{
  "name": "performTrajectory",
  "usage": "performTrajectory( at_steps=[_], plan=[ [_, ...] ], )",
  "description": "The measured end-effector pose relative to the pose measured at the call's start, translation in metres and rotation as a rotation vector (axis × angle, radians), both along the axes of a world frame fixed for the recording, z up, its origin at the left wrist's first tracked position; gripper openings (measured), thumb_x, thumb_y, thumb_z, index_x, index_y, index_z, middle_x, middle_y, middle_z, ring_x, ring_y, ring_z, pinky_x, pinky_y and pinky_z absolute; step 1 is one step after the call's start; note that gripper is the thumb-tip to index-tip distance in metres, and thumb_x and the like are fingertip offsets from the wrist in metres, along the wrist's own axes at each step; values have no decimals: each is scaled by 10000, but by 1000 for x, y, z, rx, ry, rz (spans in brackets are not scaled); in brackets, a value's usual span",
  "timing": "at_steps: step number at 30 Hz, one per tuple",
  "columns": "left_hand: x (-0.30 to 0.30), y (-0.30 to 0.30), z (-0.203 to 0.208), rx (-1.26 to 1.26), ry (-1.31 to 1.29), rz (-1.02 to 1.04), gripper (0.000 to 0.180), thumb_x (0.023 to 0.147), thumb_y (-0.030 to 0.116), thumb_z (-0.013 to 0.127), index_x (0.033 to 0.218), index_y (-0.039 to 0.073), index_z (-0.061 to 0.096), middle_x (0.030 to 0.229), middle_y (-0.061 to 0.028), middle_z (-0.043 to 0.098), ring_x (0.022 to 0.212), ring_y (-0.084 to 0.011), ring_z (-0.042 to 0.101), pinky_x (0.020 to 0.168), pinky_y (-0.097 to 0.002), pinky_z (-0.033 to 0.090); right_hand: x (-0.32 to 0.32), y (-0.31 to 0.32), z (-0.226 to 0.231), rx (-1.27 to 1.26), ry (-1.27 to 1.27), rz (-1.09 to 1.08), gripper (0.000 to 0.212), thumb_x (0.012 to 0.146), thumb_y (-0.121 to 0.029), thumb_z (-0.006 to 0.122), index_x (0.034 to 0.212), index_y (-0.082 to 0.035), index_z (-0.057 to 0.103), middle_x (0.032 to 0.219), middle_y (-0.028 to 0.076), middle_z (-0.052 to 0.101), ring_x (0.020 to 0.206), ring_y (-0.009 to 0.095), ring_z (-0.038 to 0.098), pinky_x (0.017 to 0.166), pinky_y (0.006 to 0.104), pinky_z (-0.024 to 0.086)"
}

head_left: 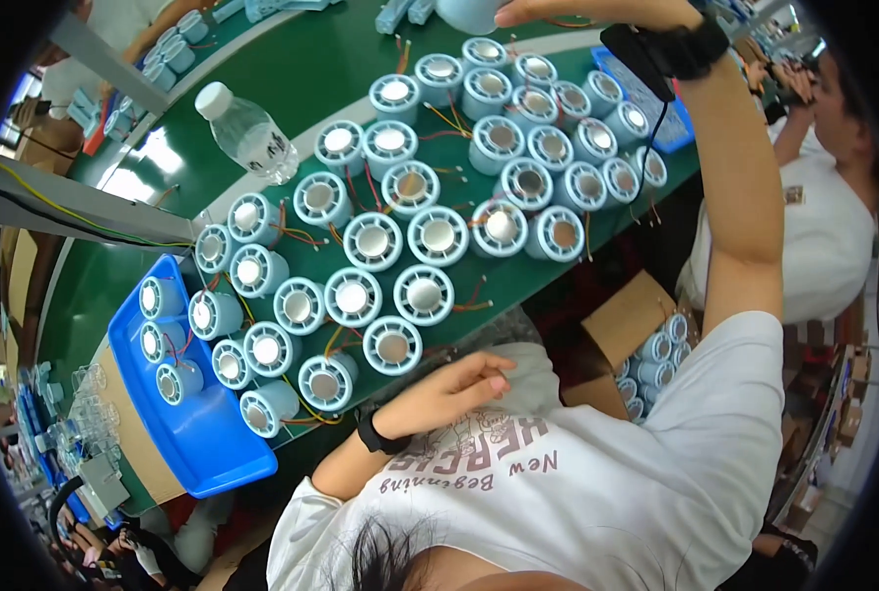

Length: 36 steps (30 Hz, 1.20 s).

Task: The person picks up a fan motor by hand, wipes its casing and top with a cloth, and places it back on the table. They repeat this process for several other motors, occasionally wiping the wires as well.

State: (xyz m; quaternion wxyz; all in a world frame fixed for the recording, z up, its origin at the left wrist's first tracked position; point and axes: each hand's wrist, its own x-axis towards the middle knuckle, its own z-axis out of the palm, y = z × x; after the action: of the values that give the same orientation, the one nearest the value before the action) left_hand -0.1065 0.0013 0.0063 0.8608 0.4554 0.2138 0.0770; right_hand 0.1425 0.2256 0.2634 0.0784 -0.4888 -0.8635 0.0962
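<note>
At the top edge my right hand point(558, 10) reaches far out and grips a light-blue rounded housing point(471, 14); the picture's edge cuts off part of both. My left hand point(451, 392) hovers in front of my shirt, fingers loosely bent and apart, with nothing in it. Between my hands, many light-blue cylindrical motor units point(371, 241) stand on the green table point(306, 251). Each has a slotted rim around a silver disc, and thin coloured wires trail from many. The unit point(393, 346) at the table's near edge is closest to my left hand.
On the left, a blue tray point(208, 448) holds three units. A clear bottle with a white cap point(247, 133) lies tilted behind them. Another blue tray point(671, 123) is at the far right. An open carton point(622, 320) of units sits below right, near a seated co-worker point(789, 227).
</note>
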Motion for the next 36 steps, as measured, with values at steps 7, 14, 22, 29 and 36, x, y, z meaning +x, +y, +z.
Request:
performTrajectory(
  at_steps=[7,14,22,29,36],
  plan=[
    [15,-15,38,66,-250,273,630,922,43,589,1460,51,261,1218,-124,542,1081,-188,561,937,-348,457,13,-115,-62,-196,305,312,838,633,-424,858,1317,-93,505,1069,74,629,912,182,609,742,300,494],
    [35,-21,48,449,-414,592,910,799,-55,702,1506,66,141,1314,-171,456,1112,-202,555,975,-367,459,3,-200,-103,-801,387,220,997,618,-597,795,1358,-19,459,1089,72,612,837,133,608,659,233,471],
    [21,-27,36,454,-388,550,836,751,-108,713,1447,22,269,1358,-124,425,1124,-196,547,971,-348,466,-2,-246,-142,-520,751,-85,948,653,-618,766,1308,0,472,1086,101,603,801,120,593,634,236,463],
    [17,-21,35,481,-336,611,757,746,-125,705,1389,7,329,1361,-118,424,1119,-195,549,961,-341,476,3,-251,-153,336,880,81,483,822,-205,713,1215,-81,462,1064,137,606,758,184,624,752,269,506],
    [10,-15,28,460,-366,584,835,735,-10,785,1389,61,272,1355,-131,394,1121,-199,545,961,-341,483,-19,-272,-158,639,1167,-176,388,818,13,700,1117,-74,468,1035,153,614,753,234,647,806,348,531]
  ],
)
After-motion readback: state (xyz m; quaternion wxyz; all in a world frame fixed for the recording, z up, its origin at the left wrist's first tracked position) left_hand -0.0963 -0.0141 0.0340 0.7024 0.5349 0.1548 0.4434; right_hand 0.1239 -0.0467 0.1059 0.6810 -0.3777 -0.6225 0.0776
